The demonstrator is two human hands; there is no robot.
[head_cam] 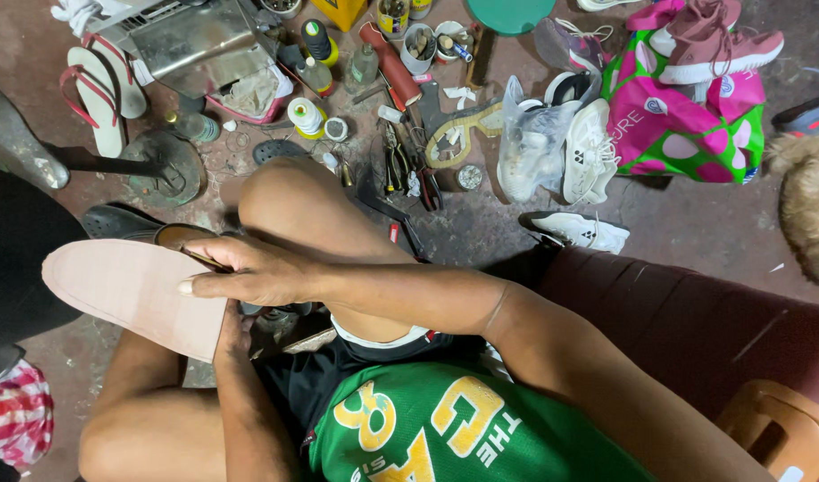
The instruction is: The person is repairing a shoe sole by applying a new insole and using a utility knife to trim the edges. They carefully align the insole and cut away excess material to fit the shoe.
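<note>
Right hand (249, 272) pinches a thin tool (204, 259), pressed at the pink sole sheet (133, 290) upper edge, over the knees. Left hand (233, 332) under the sheet's right end; grip can't tell. Floor ahead crowded: thread spools (307, 116), pliers (393, 165), white shoes (588, 152), pink-green bag (686, 125) far right.

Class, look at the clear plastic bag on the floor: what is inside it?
Inside the clear plastic bag a white sneaker shows through the film. Whether a second shoe lies behind it cannot be seen, because the crumpled plastic and the first shoe cover it. Another white sneaker leans beside the bag.
</note>
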